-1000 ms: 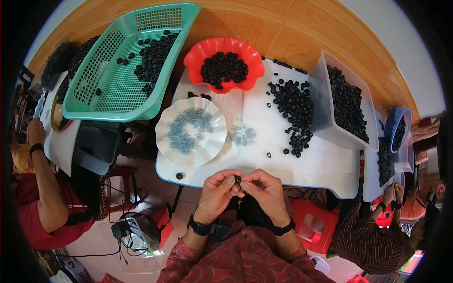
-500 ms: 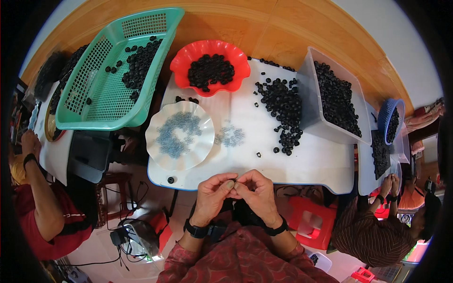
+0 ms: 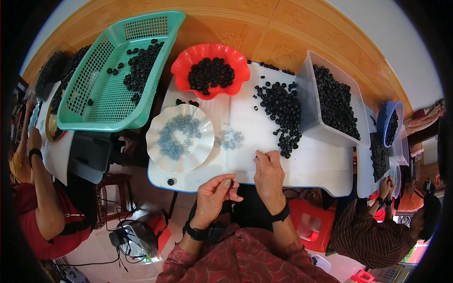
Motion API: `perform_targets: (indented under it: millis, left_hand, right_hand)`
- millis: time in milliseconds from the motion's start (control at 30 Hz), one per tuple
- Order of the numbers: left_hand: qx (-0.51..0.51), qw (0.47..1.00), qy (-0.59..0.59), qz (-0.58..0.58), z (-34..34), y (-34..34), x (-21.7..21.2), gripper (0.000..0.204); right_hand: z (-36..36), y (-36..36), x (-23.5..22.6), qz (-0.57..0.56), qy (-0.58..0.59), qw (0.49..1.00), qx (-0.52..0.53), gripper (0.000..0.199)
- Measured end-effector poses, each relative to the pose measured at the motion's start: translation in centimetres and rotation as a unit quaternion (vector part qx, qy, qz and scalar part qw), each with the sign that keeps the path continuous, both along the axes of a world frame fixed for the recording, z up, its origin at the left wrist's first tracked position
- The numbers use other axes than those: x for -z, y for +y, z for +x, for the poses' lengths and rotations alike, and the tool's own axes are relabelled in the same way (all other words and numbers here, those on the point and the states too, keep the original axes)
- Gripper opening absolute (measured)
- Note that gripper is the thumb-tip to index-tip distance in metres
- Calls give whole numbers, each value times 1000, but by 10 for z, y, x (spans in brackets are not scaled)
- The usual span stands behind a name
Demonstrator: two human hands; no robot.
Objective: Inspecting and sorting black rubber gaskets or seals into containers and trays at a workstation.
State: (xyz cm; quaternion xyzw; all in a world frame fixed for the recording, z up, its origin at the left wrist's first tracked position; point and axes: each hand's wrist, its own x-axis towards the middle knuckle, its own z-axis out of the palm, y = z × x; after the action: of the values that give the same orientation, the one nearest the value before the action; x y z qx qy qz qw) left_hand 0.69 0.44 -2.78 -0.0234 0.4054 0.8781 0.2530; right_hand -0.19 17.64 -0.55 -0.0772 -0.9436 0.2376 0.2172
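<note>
My left hand (image 3: 214,198) is at the table's near edge, thumb and fingers closed on a small black piece (image 3: 231,183), mostly hidden. Out over the white tabletop, my right hand (image 3: 270,178) has its fingertips closed at another small black ring-like piece (image 3: 257,156), largely covered by the fingers. Beyond that hand lies a loose pile of black ring-like pieces (image 3: 281,104). A white scalloped plate (image 3: 204,150) holds many small clear bluish pieces (image 3: 172,134), with more of these (image 3: 230,138) on the table beside it. One black ring (image 3: 170,182) sits near the front left edge.
A red scalloped bowl (image 3: 181,59) and a green basket (image 3: 101,123) hold black pieces at the back left. At right stands a clear bin (image 3: 309,111) full of them. Co-workers sit at left (image 3: 49,212) and right (image 3: 373,231). A red stool (image 3: 309,221) is under the table.
My hands were together at the near edge; my right hand has moved away, forward and right, to a loose black piece on the table. The left hand stays near the edge.
</note>
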Motion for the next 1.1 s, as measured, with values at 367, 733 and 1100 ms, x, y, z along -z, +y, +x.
perform_targets:
  millis: [367, 733, 1100]
  left_hand:
    - [-7, 1000, 15, 27, 0, 1, 3, 25]
    - [-3, 997, -18, 76, 2, 14, -8, 24]
    - [-2, 991, -55, 120, 7, 20, -7, 25]
  right_hand:
    - [7, 1, 2, -26, -22, 999, 9, 16]
    - [38, 1, -13, -611, -102, 780, -89, 18]
    - [44, -8, -5, -631, -40, 764, -132, 15]
